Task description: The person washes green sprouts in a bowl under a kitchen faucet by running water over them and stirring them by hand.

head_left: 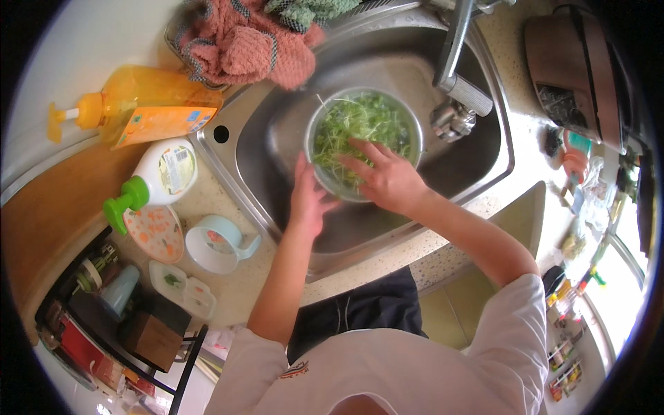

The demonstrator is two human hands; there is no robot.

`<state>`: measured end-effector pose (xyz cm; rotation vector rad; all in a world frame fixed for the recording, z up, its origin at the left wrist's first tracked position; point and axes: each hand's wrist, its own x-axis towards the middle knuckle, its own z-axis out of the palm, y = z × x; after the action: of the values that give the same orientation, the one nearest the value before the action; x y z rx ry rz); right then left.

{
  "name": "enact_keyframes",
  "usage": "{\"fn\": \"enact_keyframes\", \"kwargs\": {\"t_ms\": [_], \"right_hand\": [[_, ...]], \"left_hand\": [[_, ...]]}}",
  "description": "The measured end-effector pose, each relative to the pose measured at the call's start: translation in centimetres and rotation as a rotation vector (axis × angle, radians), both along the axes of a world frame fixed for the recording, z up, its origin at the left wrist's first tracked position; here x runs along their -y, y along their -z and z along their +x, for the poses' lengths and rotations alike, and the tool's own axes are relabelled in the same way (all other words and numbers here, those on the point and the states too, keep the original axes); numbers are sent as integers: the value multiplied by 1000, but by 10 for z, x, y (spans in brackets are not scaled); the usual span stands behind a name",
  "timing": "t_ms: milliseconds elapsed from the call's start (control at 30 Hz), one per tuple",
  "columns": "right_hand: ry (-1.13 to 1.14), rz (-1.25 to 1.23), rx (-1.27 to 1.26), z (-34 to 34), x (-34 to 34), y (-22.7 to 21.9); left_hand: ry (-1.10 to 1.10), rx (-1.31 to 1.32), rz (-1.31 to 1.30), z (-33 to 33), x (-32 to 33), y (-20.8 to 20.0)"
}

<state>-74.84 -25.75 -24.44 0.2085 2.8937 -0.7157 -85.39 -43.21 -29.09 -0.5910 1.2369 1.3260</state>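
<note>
A round bowl (pixel 419 136) with a silvery rim sits in the steel sink, holding water and thin-stemmed leafy greens (pixel 366 114). Against the bowl's near left side is my left hand (pixel 310 197), gripping it with the fingers along the outer wall and the thumb apart. My right hand (pixel 389 178) reaches over the near right rim. Its fingers are spread and their tips rest among the greens, with no bunch visibly grasped. The bowl's underside is hidden.
Over the sink (pixel 277 131) hangs a metal faucet (pixel 453 117), just right of the bowl. Pink towels (pixel 245 52) lie at the far left edge. Along the left counter stand an orange pump bottle (pixel 149 104), a white bottle (pixel 169 169) with a green pump and a pale-blue cup (pixel 211 245).
</note>
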Motion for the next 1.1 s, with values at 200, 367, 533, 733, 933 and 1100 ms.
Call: {"fn": "enact_keyframes", "kwargs": {"t_ms": [200,367,533,733,933,1100], "right_hand": [[-127,294,204,-25,-29,47],[78,-86,393,-34,-50,66],[197,-167,103,-15,-51,34],[-92,116,121,-5,-14,-6],[-281,331,119,-22,5,31],[-190,293,154,-53,2,65]], "left_hand": [[26,-35,-11,0,0,0],[35,-43,1,3,1,1],[20,-35,-8,1,2,-1],[-9,-9,34,0,3,-2],[-8,-6,1,0,4,0],[-7,-9,9,2,2,1]]}}
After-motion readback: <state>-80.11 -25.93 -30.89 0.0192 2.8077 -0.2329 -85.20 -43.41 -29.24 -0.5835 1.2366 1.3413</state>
